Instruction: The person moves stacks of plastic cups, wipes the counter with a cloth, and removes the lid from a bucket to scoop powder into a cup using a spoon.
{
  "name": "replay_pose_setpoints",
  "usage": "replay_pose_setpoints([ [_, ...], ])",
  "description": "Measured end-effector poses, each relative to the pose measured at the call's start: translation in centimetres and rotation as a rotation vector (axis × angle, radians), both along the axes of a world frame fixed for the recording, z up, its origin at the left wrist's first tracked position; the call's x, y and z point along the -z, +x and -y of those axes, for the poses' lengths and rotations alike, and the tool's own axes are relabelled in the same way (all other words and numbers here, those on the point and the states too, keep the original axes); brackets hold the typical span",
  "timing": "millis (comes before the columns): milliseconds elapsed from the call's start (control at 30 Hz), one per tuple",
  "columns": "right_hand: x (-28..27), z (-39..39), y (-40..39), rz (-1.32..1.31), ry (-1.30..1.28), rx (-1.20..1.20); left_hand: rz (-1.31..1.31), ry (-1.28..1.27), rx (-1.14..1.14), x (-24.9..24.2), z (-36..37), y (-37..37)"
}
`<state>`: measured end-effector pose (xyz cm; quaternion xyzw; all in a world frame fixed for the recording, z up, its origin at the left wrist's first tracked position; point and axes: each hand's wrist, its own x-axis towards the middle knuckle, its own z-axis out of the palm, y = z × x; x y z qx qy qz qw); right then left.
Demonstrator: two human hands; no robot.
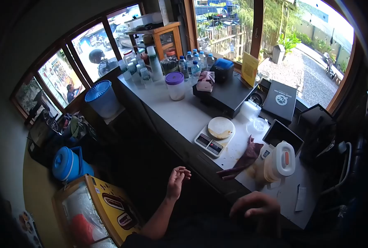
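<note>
My left hand point(178, 182) is raised in front of the counter's edge, its fingers loosely bent and nothing visible in them. My right hand point(256, 204) hangs over the near edge of the counter, fingers curved downward and apart from the thumb, with no object seen in it. Closest to it stands a lidded plastic pitcher point(280, 161) with light brown contents. A dark crumpled cloth point(246, 157) lies to the left of the pitcher. Beyond the cloth is a white kitchen scale point(211, 145) bearing a round, stained disc point(221, 127).
On the white counter point(167, 115) are a purple-lidded tub point(175, 86), water bottles point(195, 62), a black cash drawer point(225, 93) and a tablet point(283, 137). A blue cooler jug point(70, 164) and yellow box point(115, 206) stand left. Outside the window is a person point(71, 92).
</note>
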<state>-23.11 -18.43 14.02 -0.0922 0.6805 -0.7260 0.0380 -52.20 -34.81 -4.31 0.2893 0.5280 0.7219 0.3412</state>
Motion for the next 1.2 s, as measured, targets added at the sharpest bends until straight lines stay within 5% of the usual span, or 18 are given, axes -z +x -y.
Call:
replay_pose_setpoints([
  [67, 1.3, 4.0, -10.7, 0.016, -0.024, 0.24, 0.141, 0.126, -0.095, -2.1, 0.4, -3.1],
  [233, 12.7, 12.2, -30.6, -0.335, 0.83, 0.582, 0.576, 0.278, 0.014, -2.8, 1.8, -8.4],
  [367, 18.0, 9.3, -39.4, -0.336, 0.721, 0.65, 0.517, 0.247, 0.255, -4.2, 5.9, -14.6],
  [533, 23.7, 4.7, -52.5, 0.058, 0.294, 0.669, 0.529, 0.13, -0.082, -0.5, 9.9, -26.9],
  [700, 21.6, -7.7, -73.8, -0.107, 0.261, 1.112, 0.524, 0.055, -0.567, 1.8, 12.8, -39.3],
  [800, 19.4, -17.1, -86.6, -0.339, 0.448, 1.398, 0.467, 0.104, -0.679, -0.5, 12.1, -46.1],
  [933, 21.2, -22.8, -94.0, -0.201, 0.615, 1.303, 0.329, 0.112, -0.75, -2.4, 9.5, -54.3],
  [1033, 23.1, -22.3, -94.4, -0.108, 0.46, 1.192, 0.32, 0.046, -0.748, -2.6, 6.2, -61.0],
  [1100, 22.0, -19.2, -92.6, -0.26, 0.293, 1.22, 0.264, 0.035, -0.699, -2.0, 3.7, -66.0],
  [1200, 17.7, -19.1, -93.5, -0.345, 0.39, 1.348, 0.198, 0.041, -0.585, -1.2, -2.3, -74.8],
])
